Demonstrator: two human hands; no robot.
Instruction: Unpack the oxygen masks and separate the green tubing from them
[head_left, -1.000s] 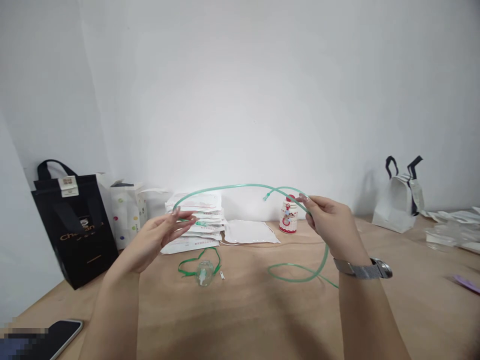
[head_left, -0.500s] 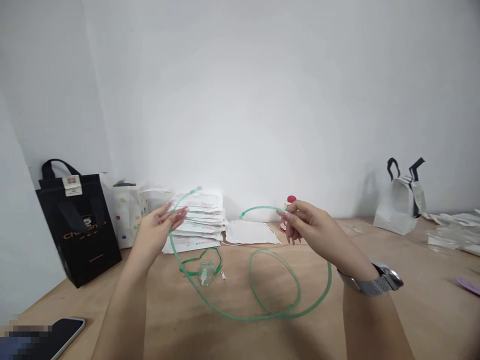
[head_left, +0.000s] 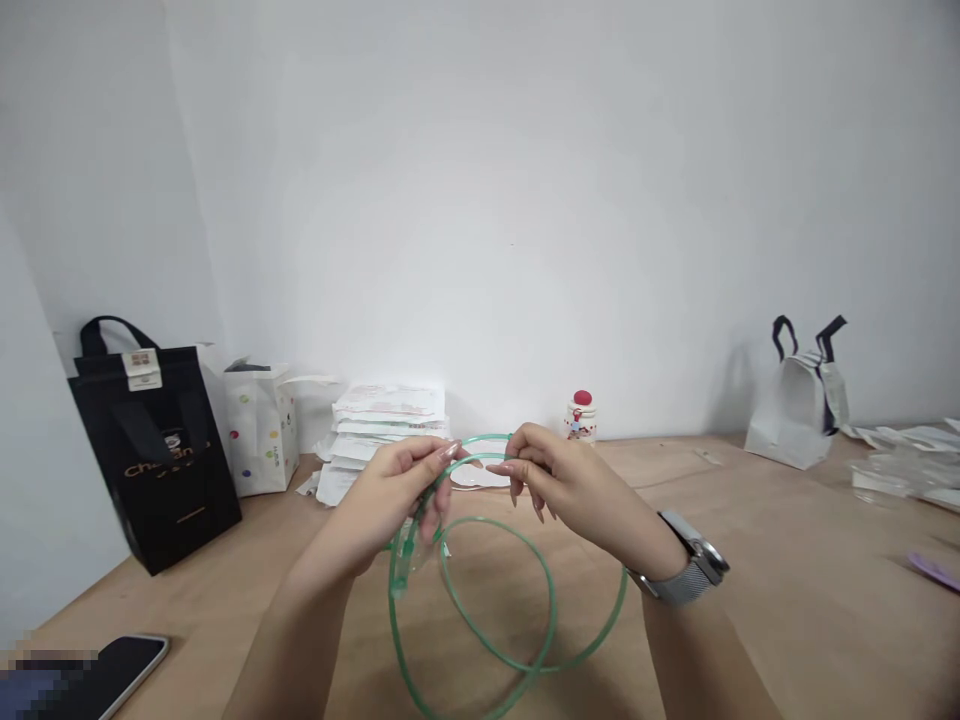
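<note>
- The wooden table [head_left: 757, 620] lies beneath everything.
- Green oxygen tubing [head_left: 551, 610] hangs above it in overlapping loops, no longer a wide arc.
- The left hand [head_left: 382, 500] and right hand [head_left: 574, 480] both grip the tubing, now almost touching, where earlier they stood well apart.

Translucent green oxygen tubing [head_left: 553, 600] hangs in overlapping loops, its top arc at 12 o'clock held between the left hand [head_left: 394, 495] and right hand [head_left: 574, 480].
</note>
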